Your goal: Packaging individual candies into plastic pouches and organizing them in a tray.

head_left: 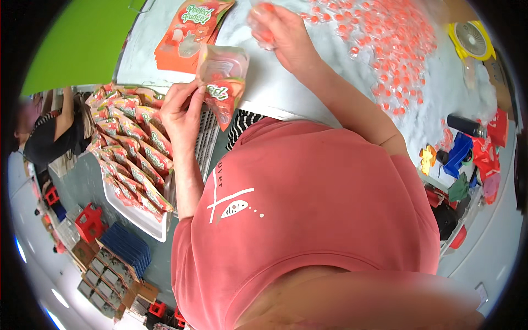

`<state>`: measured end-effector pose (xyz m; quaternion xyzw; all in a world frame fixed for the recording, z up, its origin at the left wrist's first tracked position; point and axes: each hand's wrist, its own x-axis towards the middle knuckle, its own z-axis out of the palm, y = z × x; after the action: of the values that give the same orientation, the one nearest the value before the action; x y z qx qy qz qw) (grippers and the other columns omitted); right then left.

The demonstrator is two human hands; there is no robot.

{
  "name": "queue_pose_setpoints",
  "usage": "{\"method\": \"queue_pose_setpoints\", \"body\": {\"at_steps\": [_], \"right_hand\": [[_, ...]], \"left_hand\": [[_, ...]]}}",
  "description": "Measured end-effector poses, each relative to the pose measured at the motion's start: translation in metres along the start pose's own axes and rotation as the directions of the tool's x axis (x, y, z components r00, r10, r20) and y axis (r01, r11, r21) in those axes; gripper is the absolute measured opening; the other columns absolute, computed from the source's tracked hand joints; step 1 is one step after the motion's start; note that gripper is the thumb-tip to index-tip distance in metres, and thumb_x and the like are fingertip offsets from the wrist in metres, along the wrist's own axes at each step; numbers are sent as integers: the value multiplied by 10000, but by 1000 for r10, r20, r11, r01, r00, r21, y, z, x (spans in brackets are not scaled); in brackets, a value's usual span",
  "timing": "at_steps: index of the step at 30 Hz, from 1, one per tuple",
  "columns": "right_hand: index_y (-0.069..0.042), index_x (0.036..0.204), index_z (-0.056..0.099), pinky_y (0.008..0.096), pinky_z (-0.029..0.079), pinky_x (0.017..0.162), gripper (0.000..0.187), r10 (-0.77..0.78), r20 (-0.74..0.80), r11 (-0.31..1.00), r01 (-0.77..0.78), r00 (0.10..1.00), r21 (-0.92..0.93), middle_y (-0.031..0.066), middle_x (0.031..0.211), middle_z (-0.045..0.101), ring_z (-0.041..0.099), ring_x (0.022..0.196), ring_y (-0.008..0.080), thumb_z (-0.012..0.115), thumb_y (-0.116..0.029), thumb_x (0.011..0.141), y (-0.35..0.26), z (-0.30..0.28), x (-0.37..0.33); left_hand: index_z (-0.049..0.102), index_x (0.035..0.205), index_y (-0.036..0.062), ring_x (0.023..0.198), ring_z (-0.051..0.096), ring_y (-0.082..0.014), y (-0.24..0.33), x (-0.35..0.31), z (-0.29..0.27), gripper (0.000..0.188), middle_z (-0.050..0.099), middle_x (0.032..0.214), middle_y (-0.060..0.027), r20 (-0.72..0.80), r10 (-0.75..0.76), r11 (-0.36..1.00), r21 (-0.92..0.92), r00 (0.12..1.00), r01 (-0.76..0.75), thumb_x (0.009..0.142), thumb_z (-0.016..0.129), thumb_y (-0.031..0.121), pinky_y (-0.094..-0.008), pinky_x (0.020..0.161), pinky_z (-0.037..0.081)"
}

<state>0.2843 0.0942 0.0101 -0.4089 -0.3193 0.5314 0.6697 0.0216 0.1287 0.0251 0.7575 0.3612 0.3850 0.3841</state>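
I see the left grip (pixel 184 102) pinching a red pouch (pixel 224 91) at its edge between thumb and fingers, with the pouch held at the near edge of the white tabletop (pixel 300 98), its pale upper part toward the far side. The right grip (pixel 289 38) is closed around a blurred handful of wrapped candies (pixel 262 26), raised to the far right of the pouch and apart from it. I make out a stack of flat pouches (pixel 184 41) just beyond the left grip, and a loose spread of orange candies (pixel 393 49) across the tabletop's right side. To the left, a white tray (pixel 124 213) carries rows of filled pouches (pixel 132 146). A yellow fan (pixel 472 40) stands far right.
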Motion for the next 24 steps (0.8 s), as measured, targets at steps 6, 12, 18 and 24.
{"method": "queue_pose_setpoints", "body": {"at_steps": [6,12,18,24], "right_hand": [[-3,1104,584,190,442,625,162,-220,26,961,221,975,-167,-1,871,602,554,744,50,560,-128,1004,-36,37,-3],[-15,1133,585,180,459,712,193,-598,88,727,585,797,-360,29,971,616,560,801,67,600,-93,957,-36,37,-11],[21,1188,587,331,479,913,292,-566,164,712,579,808,-396,71,1168,613,600,1061,184,624,-100,925,-31,33,-27],[-42,1191,607,347,492,878,310,-543,318,405,575,777,-711,106,1126,614,620,1051,260,655,-115,894,-57,16,-54]], "left_hand": [[734,1047,7,740,639,-112,22,24,37,195,654,829,-68,92,53,997,49,994,-58,854,716,-1,-241,683,523],[736,1036,10,728,631,-109,15,26,45,188,643,810,-59,69,27,1000,9,997,-27,850,717,-5,-233,676,516],[737,1023,9,734,634,-105,10,26,51,174,650,818,-62,76,26,998,-66,997,-21,851,716,-9,-234,661,528],[735,1022,3,736,640,-99,14,27,53,171,655,824,-59,47,46,993,-110,998,-41,854,713,-18,-229,662,531]]}}
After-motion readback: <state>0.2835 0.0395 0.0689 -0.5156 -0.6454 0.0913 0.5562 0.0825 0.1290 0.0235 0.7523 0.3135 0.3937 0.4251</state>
